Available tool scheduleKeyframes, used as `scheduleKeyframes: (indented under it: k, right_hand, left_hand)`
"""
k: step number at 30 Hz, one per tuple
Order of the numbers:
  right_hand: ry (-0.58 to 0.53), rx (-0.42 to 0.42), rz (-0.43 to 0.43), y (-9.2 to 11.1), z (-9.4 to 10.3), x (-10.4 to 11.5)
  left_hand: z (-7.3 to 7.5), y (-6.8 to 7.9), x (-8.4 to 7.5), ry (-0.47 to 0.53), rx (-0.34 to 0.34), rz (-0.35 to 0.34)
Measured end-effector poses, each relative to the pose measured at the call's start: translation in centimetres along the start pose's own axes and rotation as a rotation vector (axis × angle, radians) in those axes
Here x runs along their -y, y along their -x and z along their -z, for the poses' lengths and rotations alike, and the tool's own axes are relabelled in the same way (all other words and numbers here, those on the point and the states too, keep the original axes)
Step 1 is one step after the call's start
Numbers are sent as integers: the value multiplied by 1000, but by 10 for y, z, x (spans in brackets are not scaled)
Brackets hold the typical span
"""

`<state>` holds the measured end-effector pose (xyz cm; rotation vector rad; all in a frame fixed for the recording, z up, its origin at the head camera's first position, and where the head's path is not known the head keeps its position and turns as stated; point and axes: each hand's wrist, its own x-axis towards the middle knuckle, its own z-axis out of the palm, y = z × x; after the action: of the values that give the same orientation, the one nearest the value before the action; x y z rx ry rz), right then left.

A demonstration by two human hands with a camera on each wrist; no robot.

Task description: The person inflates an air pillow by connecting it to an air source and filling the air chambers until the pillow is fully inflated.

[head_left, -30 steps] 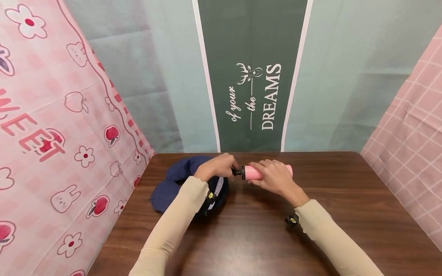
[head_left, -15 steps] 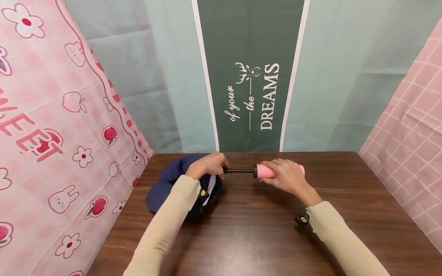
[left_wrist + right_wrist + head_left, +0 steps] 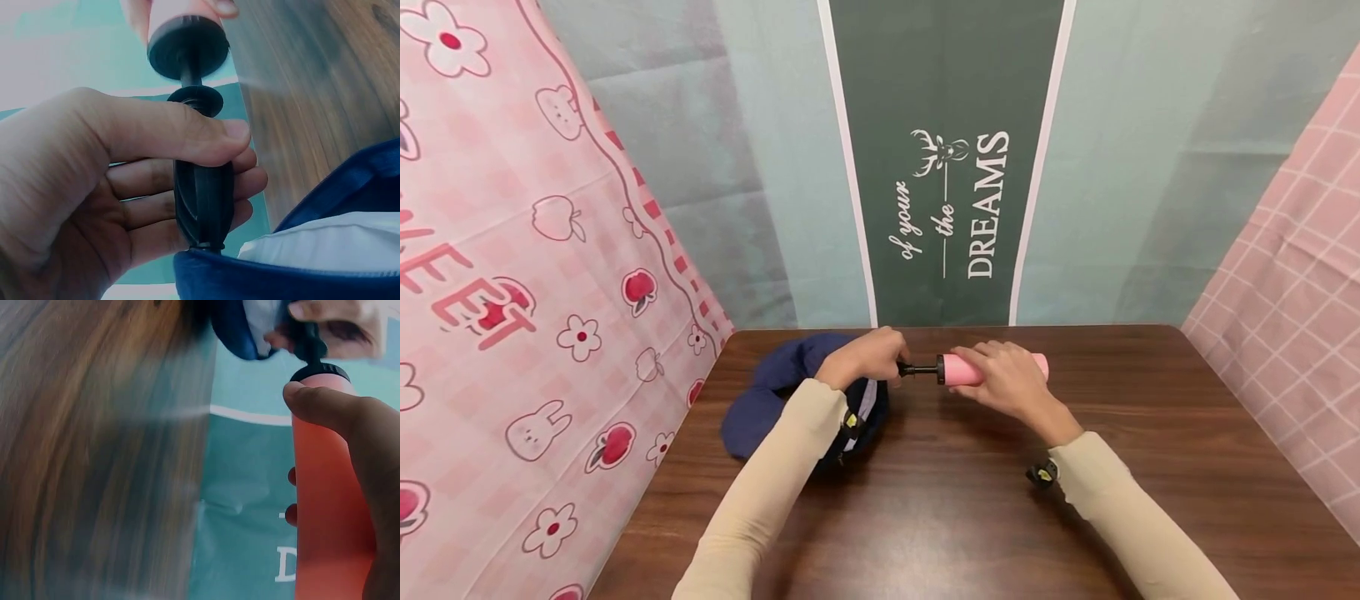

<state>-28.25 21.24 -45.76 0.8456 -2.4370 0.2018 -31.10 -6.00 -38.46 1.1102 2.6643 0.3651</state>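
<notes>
A pink hand pump (image 3: 961, 370) with a black cap and black rod lies level between my two hands. My right hand (image 3: 1009, 380) is wrapped around its pink barrel. In the left wrist view my left hand (image 3: 150, 134) grips the black handle (image 3: 204, 194), thumb across it and fingers behind. The far end of that handle meets the edge of a navy U-shaped neck pillow (image 3: 760, 408). Its cover stands unzipped, and a whitish inner part (image 3: 331, 240) shows in the opening. A short length of rod shows between handle and barrel.
The brown wooden table (image 3: 925, 517) carries the pillow at its back left. A grey-green cloth (image 3: 943, 283) with white lettering hangs behind the table. Pink patterned cloth (image 3: 580, 400) hangs at the left, and a pink checked cloth (image 3: 1285, 292) at the right.
The right hand first drew the pink barrel away to the right, baring a long stretch of rod. Now it has come back left, and less rod shows. The left hand keeps its grip.
</notes>
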Motion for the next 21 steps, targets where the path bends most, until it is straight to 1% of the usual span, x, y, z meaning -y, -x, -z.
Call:
scheduleKeyframes:
  k: [3,9,16,21]
  right_hand:
    - [6,-9,7,-5,-1,8]
    - [13,-1,27,-10,-2,15]
    - [14,5,22,-10,-2,13]
    - [12,3,20,-5,-2,7]
  left_hand:
    - [0,-5,-6,-5,-17,4]
    - [-2,-9,-8,5,4,-3]
    - [-1,-9,-9,16,5,22]
    - [-1,-8,-7,38,14,37]
